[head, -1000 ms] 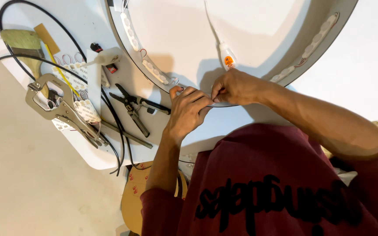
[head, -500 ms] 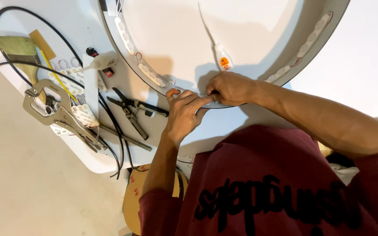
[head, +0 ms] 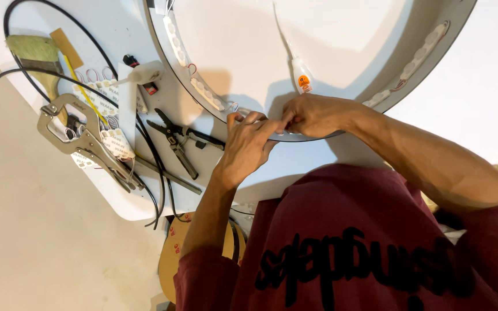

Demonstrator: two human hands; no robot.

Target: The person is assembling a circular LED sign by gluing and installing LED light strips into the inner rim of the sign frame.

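- At the round shell's near rim (head: 376, 109), left hand (head: 248, 144) and right hand (head: 313, 114) pinch a small module together.
- Its long axis follows the rim's curve.
- Pliers (head: 183, 139) lie near the desk's left edge.

big round sign shell (head: 341, 52) lying on the counter (head: 474, 109), both hands meeting at its near rim, left hand (head: 248, 147) beside right hand (head: 313, 114), glue bottle (head: 301, 77) just behind them inside the shell, pliers (head: 181, 138) left of the hands, locking clamp (head: 85, 138) further left, brush (head: 36, 55) behind it
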